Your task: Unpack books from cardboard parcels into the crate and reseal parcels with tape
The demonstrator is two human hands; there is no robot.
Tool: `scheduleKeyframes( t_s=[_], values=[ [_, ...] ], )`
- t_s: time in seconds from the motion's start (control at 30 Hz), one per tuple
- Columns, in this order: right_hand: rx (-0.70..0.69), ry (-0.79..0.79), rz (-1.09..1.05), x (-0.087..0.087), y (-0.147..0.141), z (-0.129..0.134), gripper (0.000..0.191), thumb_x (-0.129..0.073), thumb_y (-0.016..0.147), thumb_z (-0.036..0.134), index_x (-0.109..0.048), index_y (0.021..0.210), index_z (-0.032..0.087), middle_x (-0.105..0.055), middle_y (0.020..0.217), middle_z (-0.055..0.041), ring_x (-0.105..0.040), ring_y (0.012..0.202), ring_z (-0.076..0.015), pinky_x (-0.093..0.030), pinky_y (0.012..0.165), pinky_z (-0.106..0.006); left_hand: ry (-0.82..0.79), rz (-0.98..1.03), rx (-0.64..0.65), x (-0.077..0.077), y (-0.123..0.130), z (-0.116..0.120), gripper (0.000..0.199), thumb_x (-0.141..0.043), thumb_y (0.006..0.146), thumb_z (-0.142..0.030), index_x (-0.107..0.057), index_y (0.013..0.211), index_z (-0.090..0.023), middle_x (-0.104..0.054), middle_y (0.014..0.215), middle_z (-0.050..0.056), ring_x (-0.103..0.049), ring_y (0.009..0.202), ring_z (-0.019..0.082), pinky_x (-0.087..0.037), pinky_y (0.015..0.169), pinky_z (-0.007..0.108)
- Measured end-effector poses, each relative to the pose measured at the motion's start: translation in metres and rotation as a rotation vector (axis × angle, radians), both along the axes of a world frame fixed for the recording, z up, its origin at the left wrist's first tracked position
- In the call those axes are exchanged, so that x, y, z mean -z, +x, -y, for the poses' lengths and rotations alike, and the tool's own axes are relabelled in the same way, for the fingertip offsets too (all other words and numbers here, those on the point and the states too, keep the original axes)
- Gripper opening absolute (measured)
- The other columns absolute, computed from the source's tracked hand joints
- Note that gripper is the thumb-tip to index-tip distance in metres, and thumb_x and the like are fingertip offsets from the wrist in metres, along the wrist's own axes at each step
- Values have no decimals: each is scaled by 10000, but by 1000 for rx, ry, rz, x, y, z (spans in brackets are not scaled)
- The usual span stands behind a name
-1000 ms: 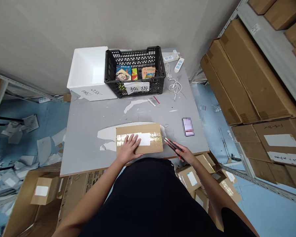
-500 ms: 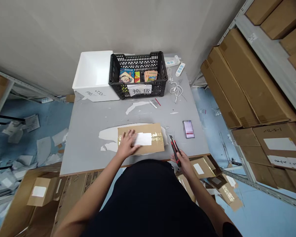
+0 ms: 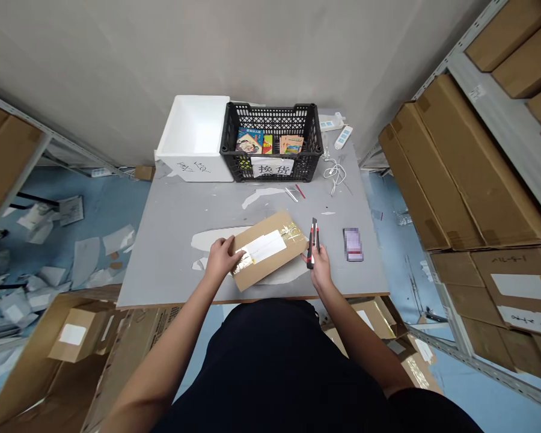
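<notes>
A taped cardboard box [image 3: 270,273] with a white label lies at a slant near the table's front edge. My left hand [image 3: 220,258] grips its left end, thumb on top near the clear tape and label. In my right hand [image 3: 321,264] is a red and black utility knife [image 3: 313,243], its tip pointing away from me. That hand is close to the box's right corner; whether its fingers touch the box, I cannot tell. White peeled patches [image 3: 202,239] of the tabletop show around the box.
Behind stand a white foam box [image 3: 193,168] and a black crate [image 3: 318,144] holding several booklets. A phone [image 3: 353,244] lies at right, below a white cable [image 3: 336,173] and power strips [image 3: 343,138]. Shelved cartons [image 3: 473,180] rise on the right; an open carton [image 3: 22,367] is lower left.
The box has turned, its right end swinging away from me. My left hand went from flat on top to gripping the left end. The knife moved up and left, closer to the box.
</notes>
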State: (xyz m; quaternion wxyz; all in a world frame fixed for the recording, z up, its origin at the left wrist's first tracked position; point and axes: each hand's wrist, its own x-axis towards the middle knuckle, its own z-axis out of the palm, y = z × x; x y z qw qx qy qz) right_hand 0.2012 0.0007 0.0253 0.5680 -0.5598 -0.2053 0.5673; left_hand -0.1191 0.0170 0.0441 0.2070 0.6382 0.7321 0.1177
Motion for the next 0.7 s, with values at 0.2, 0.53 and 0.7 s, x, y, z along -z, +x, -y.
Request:
scheduleKeyframes(
  t_s=[0.2, 0.53, 0.7],
  values=[
    [-89, 114, 185, 4, -30, -88, 381, -649, 770, 505, -587, 1029, 232, -634, 895, 10, -574, 747, -119, -475, 647, -230, -195, 32, -104, -2, 7, 44, 644, -605, 819, -478, -489, 1387, -196, -574, 1108, 117, -606, 1005, 258, -476, 869, 342],
    [-252, 69, 50, -17, -47, -116, 439, -720, 700, 508, -581, 1003, 221, -692, 989, -47, -658, 877, -185, -536, 708, -304, -294, 153, -72, -11, 23, 48, 612, -525, 871, -523, -486, 1383, -188, -679, 1115, 104, -668, 908, 239, -498, 757, 327],
    [-7, -46, 61, -12, -11, -7, 461, -726, 737, 516, -579, 1067, 230, -709, 974, -49, -695, 908, -209, -573, 752, -359, 6, 131, 30, -12, -11, -36, 694, -540, 879, -508, -368, 1476, -200, -445, 1486, 130, -435, 1353, 283, -410, 1057, 391]
  ],
)
